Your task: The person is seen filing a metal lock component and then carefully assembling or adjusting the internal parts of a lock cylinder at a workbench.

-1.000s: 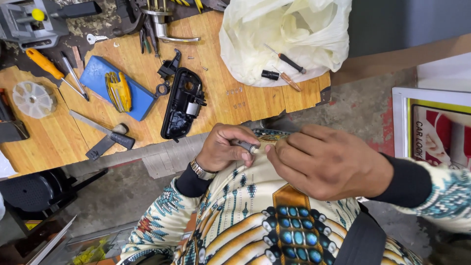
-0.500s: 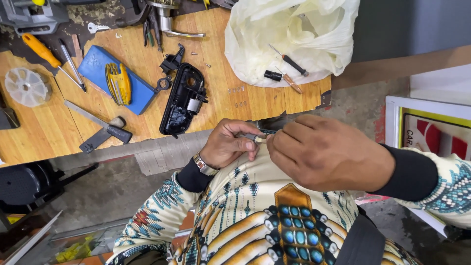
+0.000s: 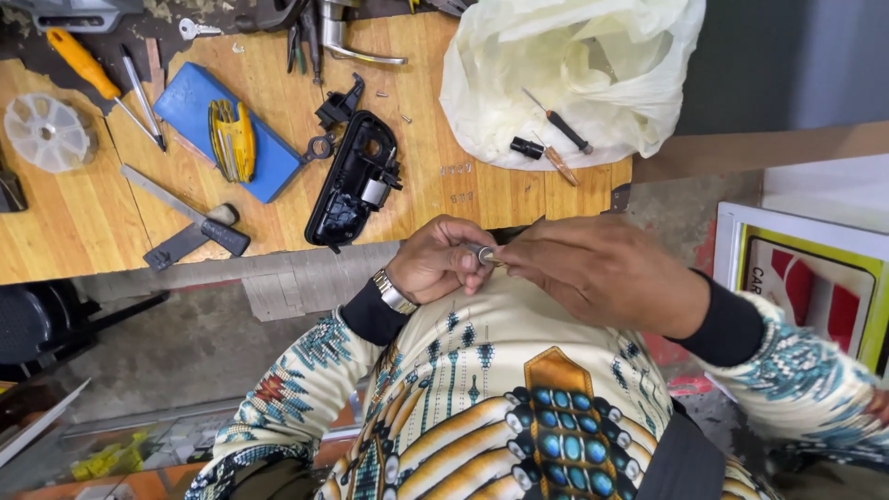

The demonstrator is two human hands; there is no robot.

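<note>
While both hands meet just off the near edge of the workbench (image 3: 83,231), at about 6 o'clock from the black plastic housing (image 3: 354,181), a small metal cylinder (image 3: 483,254) sits pinched between them. Left hand (image 3: 435,259): fingers curled in tight, thumb and forefinger clamped on the cylinder's left end; metal wristwatch (image 3: 394,293) at the cuff. Right hand (image 3: 602,273): fingers drawn together, tips closing on the cylinder's right end, back of the hand toward the camera. Whether the right fingers also hold a thin tool cannot be told; the hand hides it. Hands touching each other at the fingertips, held in front of a patterned cream shirt.

On the bench:
- black housing lying flat near the bench edge, a pale insert showing inside it.
- blue case (image 3: 199,125) at 9 o'clock from the housing, a yellow tool (image 3: 231,139) resting on it.
- orange-handled screwdriver (image 3: 88,69) at 10 o'clock, far left.
- round white compartment box (image 3: 46,131) at the left end.
- white plastic bag (image 3: 574,65) at 2 o'clock from the housing, a small dark-handled screwdriver (image 3: 560,125) lying on its lower fold.
</note>
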